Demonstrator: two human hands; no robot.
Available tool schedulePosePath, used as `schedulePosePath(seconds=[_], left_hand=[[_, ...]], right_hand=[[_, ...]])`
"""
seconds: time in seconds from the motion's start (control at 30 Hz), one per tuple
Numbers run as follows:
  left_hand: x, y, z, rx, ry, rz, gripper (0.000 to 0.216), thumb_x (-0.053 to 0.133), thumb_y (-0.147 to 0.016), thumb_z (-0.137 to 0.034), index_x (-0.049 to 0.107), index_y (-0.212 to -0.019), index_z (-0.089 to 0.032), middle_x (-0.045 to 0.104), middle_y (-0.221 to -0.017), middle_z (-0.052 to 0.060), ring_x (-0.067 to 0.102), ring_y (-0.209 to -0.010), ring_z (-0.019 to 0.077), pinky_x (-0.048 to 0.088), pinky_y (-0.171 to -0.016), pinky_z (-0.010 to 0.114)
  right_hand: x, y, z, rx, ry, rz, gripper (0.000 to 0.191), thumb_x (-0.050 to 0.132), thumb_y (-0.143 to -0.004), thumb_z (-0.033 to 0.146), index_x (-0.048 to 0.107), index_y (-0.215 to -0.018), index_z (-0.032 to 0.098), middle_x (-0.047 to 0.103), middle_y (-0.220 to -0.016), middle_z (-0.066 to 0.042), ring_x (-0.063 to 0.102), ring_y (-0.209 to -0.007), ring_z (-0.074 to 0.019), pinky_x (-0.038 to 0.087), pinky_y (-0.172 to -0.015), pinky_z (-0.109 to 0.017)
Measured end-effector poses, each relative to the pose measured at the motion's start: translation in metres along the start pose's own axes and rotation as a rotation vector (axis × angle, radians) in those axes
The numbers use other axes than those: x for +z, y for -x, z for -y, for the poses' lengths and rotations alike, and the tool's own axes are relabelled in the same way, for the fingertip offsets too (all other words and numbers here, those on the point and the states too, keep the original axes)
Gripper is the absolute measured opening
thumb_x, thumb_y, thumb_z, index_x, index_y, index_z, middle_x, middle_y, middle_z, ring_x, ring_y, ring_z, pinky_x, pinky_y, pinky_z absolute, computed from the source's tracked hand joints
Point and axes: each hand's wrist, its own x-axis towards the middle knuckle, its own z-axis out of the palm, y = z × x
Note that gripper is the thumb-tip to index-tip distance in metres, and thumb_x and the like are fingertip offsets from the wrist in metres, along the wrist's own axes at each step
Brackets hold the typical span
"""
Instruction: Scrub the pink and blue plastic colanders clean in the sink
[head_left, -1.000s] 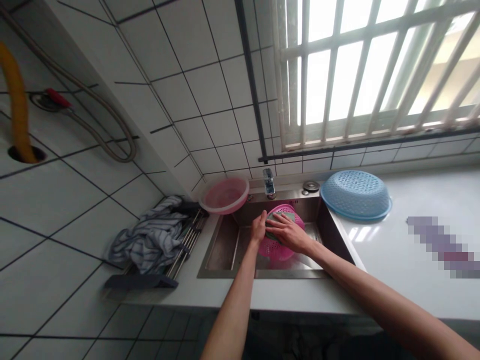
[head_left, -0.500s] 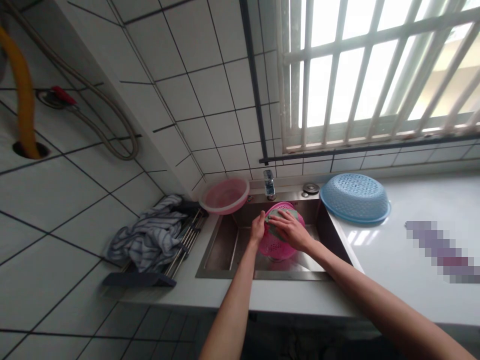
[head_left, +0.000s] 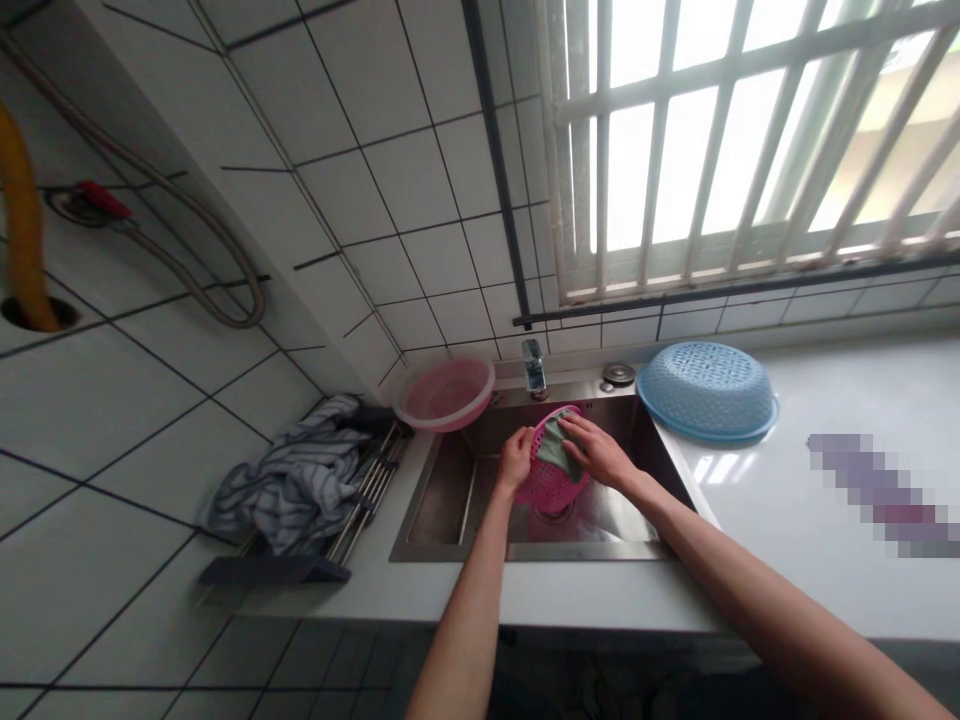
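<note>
Over the steel sink (head_left: 450,490), my left hand (head_left: 516,459) grips the rim of a pink perforated colander (head_left: 553,485), which is tilted on its side. My right hand (head_left: 600,452) presses a grey-green cloth (head_left: 553,450) against the colander, fingers closed on the cloth. The colander hangs just above the sink drain.
A tap (head_left: 534,366) stands at the sink's back edge. A pink basin (head_left: 445,392) sits at the back left corner, and a blue colander (head_left: 706,390) lies upside down on the white counter (head_left: 795,520) to the right. A striped towel (head_left: 292,480) lies on a rack (head_left: 360,500) to the left.
The pink colander has turned from lying dome-up to tilted on its side. My right hand with the cloth has moved from its outside toward the rim and inside.
</note>
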Motion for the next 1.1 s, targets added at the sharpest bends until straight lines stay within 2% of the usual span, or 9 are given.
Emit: schedulePosePath(seconds=[0.13, 0.23, 0.37, 0.47, 0.67, 0.77, 0.93, 1.0, 1.1], left_hand=[[-0.013, 0.003, -0.007, 0.029, -0.28, -0.117, 0.028, 0.048, -0.102, -0.039, 0.073, -0.099, -0.026, 0.075, -0.097, 0.009, 0.067, -0.09, 0.0238, 0.042, -0.083, 0.03], [-0.018, 0.003, -0.011, -0.032, -0.345, -0.195, 0.03, 0.048, -0.1, -0.032, 0.076, -0.111, -0.029, 0.078, -0.111, 0.01, 0.069, -0.103, 0.0271, 0.043, -0.089, 0.032], [-0.019, 0.0, -0.012, -0.23, -0.368, -0.212, 0.035, 0.055, -0.097, -0.049, 0.082, -0.092, -0.027, 0.081, -0.098, 0.015, 0.072, -0.097, 0.0336, 0.044, -0.084, 0.035], [-0.019, -0.003, -0.007, -0.289, -0.349, -0.247, 0.043, 0.061, -0.091, -0.061, 0.082, -0.083, -0.024, 0.08, -0.089, 0.018, 0.072, -0.09, 0.0352, 0.042, -0.078, 0.036], [-0.017, -0.003, 0.006, -0.275, -0.067, -0.261, 0.056, 0.058, -0.085, -0.072, 0.073, -0.066, -0.021, 0.066, -0.059, 0.006, 0.063, -0.069, 0.0251, 0.038, -0.064, 0.03], [-0.009, -0.002, 0.007, -0.234, -0.019, -0.228, 0.061, 0.056, -0.085, -0.075, 0.068, -0.064, -0.02, 0.06, -0.056, 0.003, 0.058, -0.065, 0.0219, 0.035, -0.061, 0.028], [0.004, -0.004, 0.009, -0.136, -0.045, -0.151, 0.062, 0.053, -0.088, -0.075, 0.067, -0.064, -0.019, 0.063, -0.063, 0.004, 0.055, -0.064, 0.0192, 0.036, -0.061, 0.028], [0.003, -0.005, 0.013, -0.141, -0.022, -0.162, 0.064, 0.052, -0.088, -0.076, 0.066, -0.064, -0.018, 0.063, -0.063, 0.004, 0.055, -0.064, 0.0191, 0.037, -0.062, 0.027], [-0.002, -0.006, 0.019, -0.158, 0.015, -0.185, 0.066, 0.051, -0.088, -0.078, 0.068, -0.066, -0.018, 0.064, -0.064, 0.004, 0.056, -0.068, 0.0196, 0.039, -0.064, 0.027]], right_hand=[[0.023, 0.002, 0.017, -0.06, 0.057, 0.029, 0.056, 0.058, -0.104, 0.031, 0.049, -0.159, 0.024, 0.046, -0.164, -0.014, 0.044, -0.152, -0.0317, 0.041, -0.125, -0.054], [0.033, 0.0, 0.031, -0.156, 0.068, 0.061, 0.062, 0.06, -0.102, 0.025, 0.043, -0.162, 0.025, 0.045, -0.165, -0.013, 0.039, -0.155, -0.0312, 0.037, -0.126, -0.055], [0.025, -0.001, 0.038, -0.246, 0.021, 0.113, 0.058, 0.056, -0.104, 0.022, 0.046, -0.16, 0.029, 0.045, -0.165, -0.01, 0.039, -0.155, -0.0285, 0.035, -0.128, -0.055], [0.015, -0.002, 0.035, -0.234, -0.069, 0.121, 0.052, 0.051, -0.107, 0.026, 0.049, -0.159, 0.029, 0.048, -0.164, -0.008, 0.041, -0.154, -0.0262, 0.036, -0.128, -0.053], [0.009, -0.007, 0.001, 0.108, -0.21, -0.109, 0.045, 0.045, -0.108, 0.039, 0.063, -0.147, 0.024, 0.064, -0.149, -0.011, 0.059, -0.14, -0.026, 0.045, -0.121, -0.049], [0.007, -0.007, -0.007, 0.19, -0.222, -0.138, 0.044, 0.044, -0.108, 0.038, 0.066, -0.144, 0.024, 0.067, -0.144, -0.011, 0.062, -0.136, -0.0261, 0.048, -0.119, -0.05], [0.015, -0.001, 0.033, -0.145, -0.036, 0.048, 0.04, 0.053, -0.105, 0.027, 0.067, -0.143, 0.029, 0.06, -0.153, -0.006, 0.039, -0.155, -0.0301, 0.033, -0.128, -0.06], [0.018, -0.002, 0.048, -0.263, -0.005, 0.113, 0.04, 0.056, -0.104, 0.025, 0.068, -0.141, 0.032, 0.06, -0.153, -0.004, 0.037, -0.156, -0.0299, 0.031, -0.128, -0.061], [0.016, -0.006, 0.045, -0.253, -0.022, 0.109, 0.041, 0.056, -0.105, 0.029, 0.065, -0.145, 0.032, 0.059, -0.154, -0.005, 0.041, -0.154, -0.0286, 0.035, -0.128, -0.057]])
